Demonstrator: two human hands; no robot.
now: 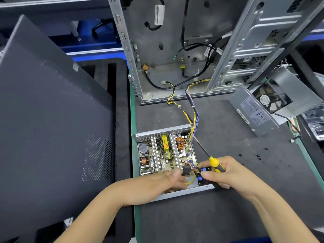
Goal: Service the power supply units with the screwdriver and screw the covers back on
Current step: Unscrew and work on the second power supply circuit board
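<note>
- Here, at lower centre of the frame: one opened power supply (164, 155), cover off, circuit board bare, sitting directly ahead of both hands on the dark mat (228, 207).
- Lying with its near metal edge across the frame, wire bundle (192, 116) running from its far right corner up toward the open computer case (175, 50) at upper centre.
- Left hand (168, 179) resting inside the near edge of the box, fingers curled loosely near a black part; whether gripping anything, cannot tell.
- Right hand (226, 174) wrapped around the yellow-and-black screwdriver (210, 158), thumb and forefinger also pinching a small blue-capped wire end at the near right corner.
- Screwdriver's long axis slanting from the right hand up and left, tip near the far right corner of the box.
- Right hand nearer the right wall, left nearer the middle of the board.
- Count: two power supplies, the second (254, 111) closed, at right of frame, well apart; one screwdriver; a few small dark screws (257, 156) scattered right of the hands; one large dark panel (52, 111) at left.
</note>
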